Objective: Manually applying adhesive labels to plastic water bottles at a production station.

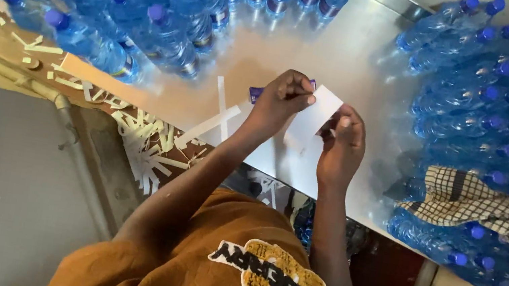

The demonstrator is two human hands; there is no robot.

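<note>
**Mia:** Both hands are up over the shiny worktop (351, 49). See the left hand (282, 100)? Its fingers are curled in tight, and they pinch the top left corner of a white paper slip (315, 113).

**Ben:** And the right hand (341, 143)?

**Mia:** It is mostly closed too. Its thumb and fingers nip the right edge of the same slip. So the slip is up in the air between the two hands, in the middle of the scene.

**Ben:** Is the slip heavy?

**Mia:** I think it is very light. It looks thin and bendy, like a sticker or its backing. It could tear or crease if you pull hard. It might blow away as well.

**Ben:** Where is a good place to hold it?

**Mia:** At the edges or corners, with just your fingertips, I would say. One side may be sticky, but I cannot tell from here.

**Ben:** What is the little purple thing behind the left hand?

**Mia:** A small purple label piece (255, 93). Only a bit of it peeks out, so I cannot tell if the hand touches it.

**Ben:** What else is around?

**Mia:** Lots of blue water bottles (118, 12) stand far and left, and more bottles (498, 107) are packed on the right. A checked cloth (483, 203) lies on those. White paper strips (145, 143) are scattered near the left edge.
</note>
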